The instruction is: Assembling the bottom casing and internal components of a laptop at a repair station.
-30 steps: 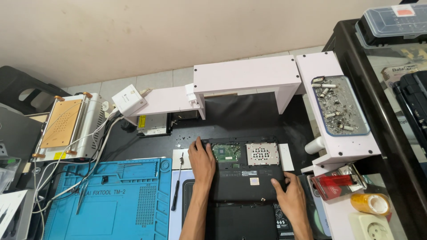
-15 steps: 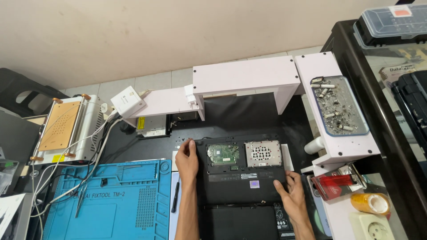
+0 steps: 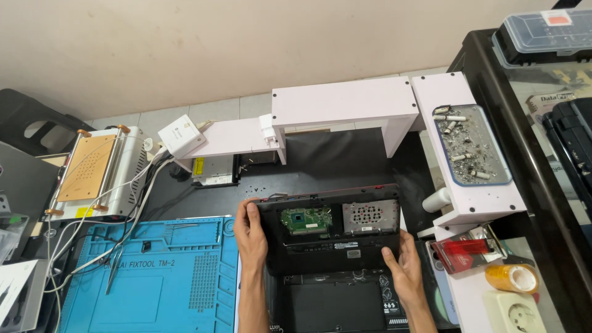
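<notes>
**K:** Gripping check first: left hand (image 3: 251, 237) has its fingers curled over the left edge of the laptop base (image 3: 330, 229), thumb on top near the upper corner. Right hand (image 3: 404, 262) clamps the lower right corner, fingers spread along the edge. Both are closed on the chassis, neither flat on the table.

**R:** Where does it sit?

**K:** Lower centre of the frame, on the black desk (image 3: 333, 166), bottom cover off. Green circuit board (image 3: 305, 220) and a perforated metal plate (image 3: 370, 216) lie exposed in the upper half.

**R:** Handling?

**K:** My read: rigid but thin shell, moderately light, likely flexes if lifted by one corner. Board is fragile, so keep fingers off it. Hold by the two opposite side edges, as now. Smooth plastic, could slip.

**R:** Surroundings?

**K:** Another dark flat panel (image 3: 336, 305) just below it, at the frame's bottom. Blue repair mat (image 3: 154, 271) at lower left, tweezers (image 3: 114, 271) on it. White shelf unit (image 3: 345, 105) above, tray of cigarette butts (image 3: 472, 145) at upper right, red-handled tool (image 3: 465, 250) right of the right hand.
</notes>
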